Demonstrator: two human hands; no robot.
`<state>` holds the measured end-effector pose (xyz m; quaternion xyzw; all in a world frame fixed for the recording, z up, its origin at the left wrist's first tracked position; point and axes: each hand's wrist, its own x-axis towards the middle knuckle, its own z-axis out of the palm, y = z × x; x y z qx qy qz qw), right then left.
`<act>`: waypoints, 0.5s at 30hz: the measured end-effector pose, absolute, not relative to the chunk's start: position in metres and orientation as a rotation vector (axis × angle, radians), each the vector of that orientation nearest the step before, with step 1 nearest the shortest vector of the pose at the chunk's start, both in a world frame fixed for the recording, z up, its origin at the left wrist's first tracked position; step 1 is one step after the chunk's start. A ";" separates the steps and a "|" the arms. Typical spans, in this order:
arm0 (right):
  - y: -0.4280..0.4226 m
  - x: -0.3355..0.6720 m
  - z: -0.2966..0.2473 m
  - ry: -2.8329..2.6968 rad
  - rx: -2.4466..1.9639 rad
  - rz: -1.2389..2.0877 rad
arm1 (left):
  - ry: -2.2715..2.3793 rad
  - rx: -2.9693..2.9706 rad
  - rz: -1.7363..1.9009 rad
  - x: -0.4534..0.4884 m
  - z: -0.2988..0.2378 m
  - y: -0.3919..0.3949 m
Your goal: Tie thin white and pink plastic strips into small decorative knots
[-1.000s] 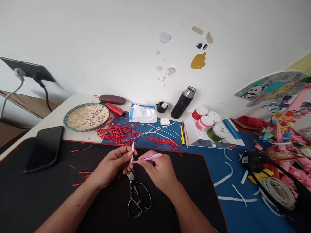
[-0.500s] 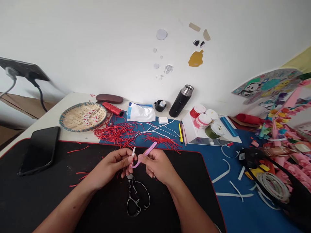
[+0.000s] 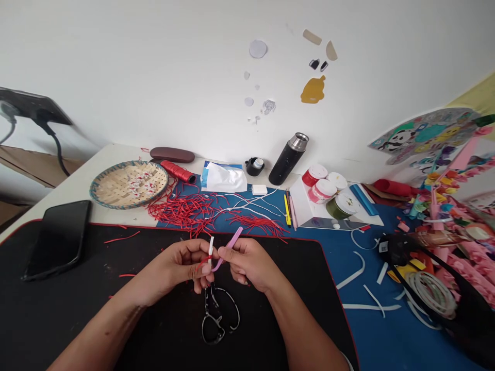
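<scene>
My left hand (image 3: 174, 267) pinches a narrow white strip (image 3: 211, 251) upright between thumb and fingers, and a short piece of red cord (image 3: 203, 263) sits at the strip. My right hand (image 3: 250, 263) holds pink tweezers (image 3: 229, 249), tilted up, with their lower end at the white strip. Both hands are close together above a black desk mat (image 3: 77, 309). Just below them lie black-handled scissors (image 3: 216, 315), their blades partly hidden under my left fingers.
Behind the mat lie a heap of red cord strands (image 3: 181, 214), a woven bamboo tray (image 3: 129, 184) and a red thread spool (image 3: 178, 171). A black phone (image 3: 56, 239) lies at left. White strips lie on a blue mat (image 3: 371, 330) at right, beside pink paper crafts (image 3: 467, 257).
The pink tweezers have swung from nearly level to a steep tilt, and my hands have drawn closer together. Red cord now shows at the white strip. The view has shifted slightly.
</scene>
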<state>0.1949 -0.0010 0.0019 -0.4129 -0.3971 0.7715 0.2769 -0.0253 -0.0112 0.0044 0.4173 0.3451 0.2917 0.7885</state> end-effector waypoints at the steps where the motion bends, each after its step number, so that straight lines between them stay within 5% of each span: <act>1: -0.001 0.195 0.002 -1.068 -1.115 2.067 | 0.743 0.896 0.635 -0.025 0.005 -0.011; 8: -0.003 0.191 -0.003 -1.238 -1.202 1.905 | 0.808 0.867 0.731 -0.022 0.008 -0.011; 15: -0.004 0.194 -0.003 -1.474 -1.326 1.322 | 0.856 0.738 0.852 -0.025 0.006 -0.007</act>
